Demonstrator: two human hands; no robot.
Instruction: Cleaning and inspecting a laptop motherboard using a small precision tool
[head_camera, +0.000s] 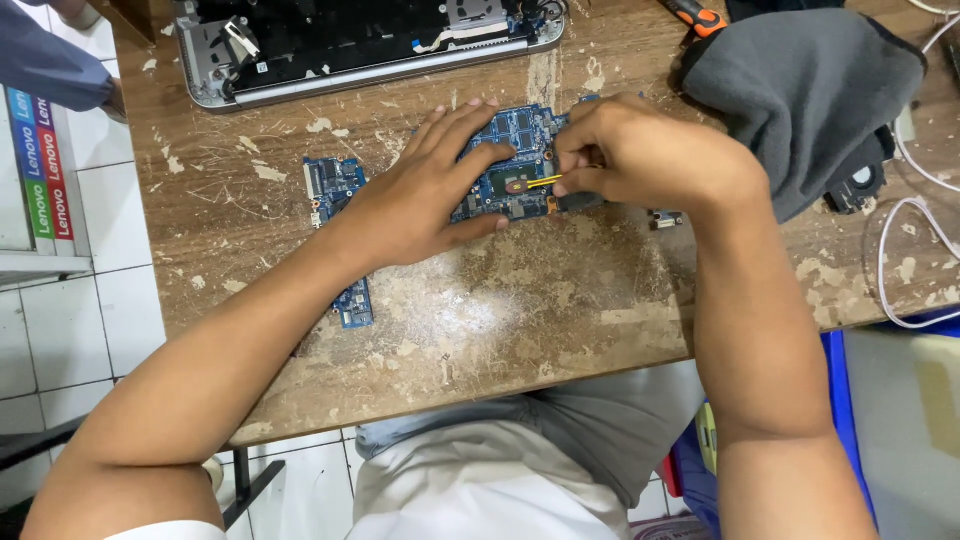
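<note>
Nearest you, the worn wooden tabletop (480, 330) shows bare, paint-flecked wood along its front edge.

Your left hand (425, 195) lies flat on the blue circuit board (515, 135), fingers (460, 125) spread apart and pressed down. Judged from the pose, this pins the board so it cannot slide under the tool. The board sits at mid-tabletop; its long left part runs under your forearm and reappears as a blue strip (355, 300) nearer you.

Your right hand (640, 155) is pinched closed on a thin yellow tool (540, 182), whose tip rests on the dark square chip (515, 185). The low, short grip likely serves fine control of the tip.

To the right, a grey cloth (800, 90) is draped over a black part (855, 185), and a white cable (905, 260) loops at the tabletop's edge.

Farther off, an opened laptop base (370, 40) lies with its internals exposed. An orange-handled tool (695, 15) lies beside it.

At the far left, off the tabletop, flat boxes (40, 165) stand on edge. Their spines carry coloured label bands: blue, green and red.
</note>
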